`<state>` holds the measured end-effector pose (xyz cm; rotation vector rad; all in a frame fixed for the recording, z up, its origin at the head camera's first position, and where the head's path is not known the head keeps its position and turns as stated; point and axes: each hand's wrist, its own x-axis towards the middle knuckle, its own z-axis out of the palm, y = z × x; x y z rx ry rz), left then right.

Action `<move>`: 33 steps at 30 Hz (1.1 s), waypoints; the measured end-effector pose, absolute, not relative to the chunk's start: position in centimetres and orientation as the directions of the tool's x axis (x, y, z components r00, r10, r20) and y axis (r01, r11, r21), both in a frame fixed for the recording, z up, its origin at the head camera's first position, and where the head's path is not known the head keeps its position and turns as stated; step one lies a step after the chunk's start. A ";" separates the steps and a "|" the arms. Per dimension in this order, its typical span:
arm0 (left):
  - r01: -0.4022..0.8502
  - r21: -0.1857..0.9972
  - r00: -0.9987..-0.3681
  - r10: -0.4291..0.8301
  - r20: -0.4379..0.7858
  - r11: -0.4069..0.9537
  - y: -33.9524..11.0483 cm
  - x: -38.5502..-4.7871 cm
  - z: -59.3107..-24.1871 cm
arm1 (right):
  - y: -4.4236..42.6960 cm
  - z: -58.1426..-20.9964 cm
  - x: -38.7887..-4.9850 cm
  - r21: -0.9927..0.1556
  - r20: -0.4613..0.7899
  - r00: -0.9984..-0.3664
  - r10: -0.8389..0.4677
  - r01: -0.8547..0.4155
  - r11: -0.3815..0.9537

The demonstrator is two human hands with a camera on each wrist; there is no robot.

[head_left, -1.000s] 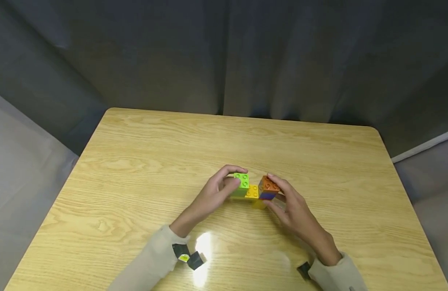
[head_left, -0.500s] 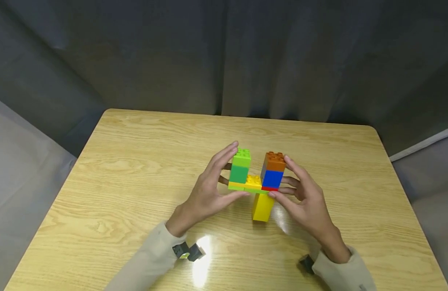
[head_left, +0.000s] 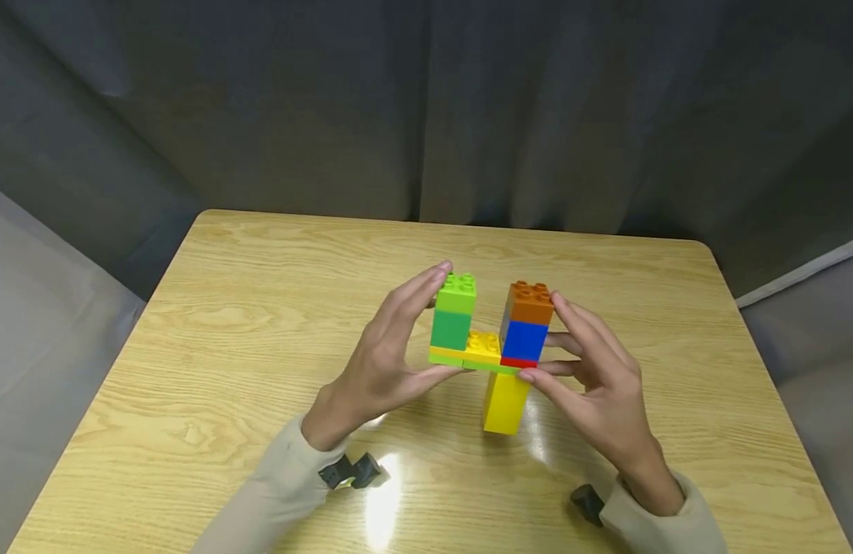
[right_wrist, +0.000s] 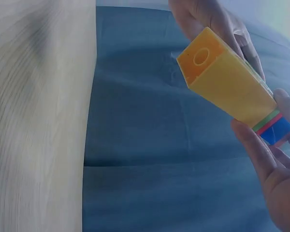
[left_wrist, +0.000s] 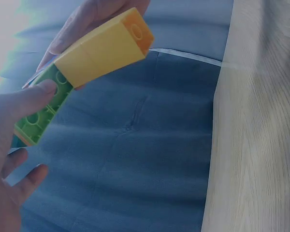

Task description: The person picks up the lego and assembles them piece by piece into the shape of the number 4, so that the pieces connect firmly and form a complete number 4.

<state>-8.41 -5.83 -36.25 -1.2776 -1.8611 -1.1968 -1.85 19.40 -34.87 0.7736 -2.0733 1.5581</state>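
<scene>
Both hands hold a structure of toy building bricks above the table. Its left tower has a lime brick point(head_left: 457, 294) on a green brick point(head_left: 450, 330). The right tower has an orange-brown brick point(head_left: 532, 302) on a blue brick point(head_left: 525, 340). Between them lies a low yellow brick point(head_left: 483, 346). A yellow column point(head_left: 506, 404) hangs under the right side, its hollow underside visible in both wrist views. My left hand point(head_left: 378, 362) grips the left end, its thumb pressing the green plate's underside point(left_wrist: 43, 108). My right hand point(head_left: 607, 385) pinches the right end near the red layer point(head_left: 519, 362).
The wooden table point(head_left: 260, 323) stretches beneath and around the hands. Behind it hangs a dark curtain point(head_left: 316, 115). Small dark devices sit at both cuffs, one by the left sleeve point(head_left: 260, 485) and one by the right sleeve point(head_left: 665, 519).
Both hands have raised the brick structure and tilted it, so the towers' front faces and the yellow column now show. The right hand has shifted slightly right, and the left slightly left.
</scene>
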 end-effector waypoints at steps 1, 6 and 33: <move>0.928 0.346 -0.372 0.404 0.836 0.137 -5.8 -8.4 -36.2 | 19.4 -34.8 -1.8 -0.721 0.637 -0.751 -0.174 -0.660 0.211; 0.934 0.334 -0.358 0.384 0.851 0.128 -6.0 -8.2 -35.9 | 19.3 -34.5 -1.5 -0.726 0.634 -0.754 -0.173 -0.657 0.203; 0.879 0.441 -0.476 0.386 0.790 0.181 -6.2 -8.9 -38.0 | 19.2 -36.0 -2.1 -0.727 0.579 -0.777 -0.249 -0.629 0.274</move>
